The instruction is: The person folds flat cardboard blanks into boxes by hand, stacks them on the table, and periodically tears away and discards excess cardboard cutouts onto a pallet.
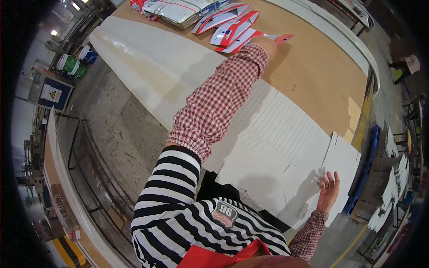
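Observation:
My left hand (pixel 267 43) stretches far across the table to some red-and-white folded card pieces (pixel 239 29). A red-and-white flap (pixel 284 38) sticks out just past it. The back of the hand and the sleeve hide its fingers, so I cannot tell whether it grips a card. My right hand (pixel 328 192) is open, fingers apart and holding nothing, over white cardboard sheets (pixel 259 165) near the right end of the table. Those sheets lie overlapped in a fanned row, their edges showing as many thin lines.
Bundled printed card (pixel 181 10) lies strapped at the table's far end. Brown board (pixel 313 85) covers the table's right side, beside a curved white edge strip (pixel 348 35). Buckets (pixel 71 66) and an electrical box (pixel 51 91) stand left. White scraps (pixel 389 192) sit beside a blue pallet (pixel 364 169) at right.

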Motion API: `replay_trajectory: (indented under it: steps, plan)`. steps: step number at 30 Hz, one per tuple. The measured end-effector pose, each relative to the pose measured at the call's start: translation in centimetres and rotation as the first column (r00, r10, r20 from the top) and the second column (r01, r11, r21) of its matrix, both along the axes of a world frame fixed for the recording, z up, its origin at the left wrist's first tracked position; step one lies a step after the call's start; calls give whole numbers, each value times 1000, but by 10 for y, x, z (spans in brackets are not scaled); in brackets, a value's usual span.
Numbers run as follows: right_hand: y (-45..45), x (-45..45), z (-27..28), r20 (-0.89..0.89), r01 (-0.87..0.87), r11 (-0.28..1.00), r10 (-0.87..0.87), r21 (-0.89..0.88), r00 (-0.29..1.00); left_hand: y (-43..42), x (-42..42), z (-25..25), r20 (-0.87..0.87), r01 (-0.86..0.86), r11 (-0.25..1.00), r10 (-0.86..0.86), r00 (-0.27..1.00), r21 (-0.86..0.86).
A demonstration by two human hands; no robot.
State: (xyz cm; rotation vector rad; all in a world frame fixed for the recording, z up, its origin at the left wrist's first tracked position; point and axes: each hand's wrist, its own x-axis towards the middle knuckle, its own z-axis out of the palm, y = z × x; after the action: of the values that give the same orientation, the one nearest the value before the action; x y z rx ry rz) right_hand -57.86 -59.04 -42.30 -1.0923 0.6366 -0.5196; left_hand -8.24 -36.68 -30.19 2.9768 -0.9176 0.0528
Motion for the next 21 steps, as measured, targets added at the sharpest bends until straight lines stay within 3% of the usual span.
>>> replay_trajectory:
  steps: [4,6,8,10,14,17,19,20,21]
  plan:
    - [7,0,11,-41,81,992,-86,-101,995,-5,61,-46,58,-128,991,126,990,43]
    - [10,-7,20,-60,90,986,-99,-142,993,-1,89,-82,104,-290,957,286,952,21]
    - [15,-17,25,-71,98,980,-111,-175,991,5,114,-112,280,-441,898,424,862,-2]
    - [20,-29,29,-90,103,974,-123,-204,988,19,152,-152,386,-421,900,431,815,-115]
    - [29,-50,34,-265,101,915,-217,-390,940,41,129,-130,391,-407,898,438,809,-165]
    - [25,-69,27,-305,42,849,-235,-527,923,56,121,-129,472,-277,928,367,802,-251]
    - [10,-81,13,-342,-80,675,-265,-734,901,64,121,-130,438,-282,945,327,837,-166]
    - [6,-91,8,-360,-145,568,-287,-810,888,71,140,-151,557,-327,938,333,761,-115]
    - [8,-95,21,-482,-326,451,-291,-831,826,80,156,-174,659,-368,928,316,682,-62]
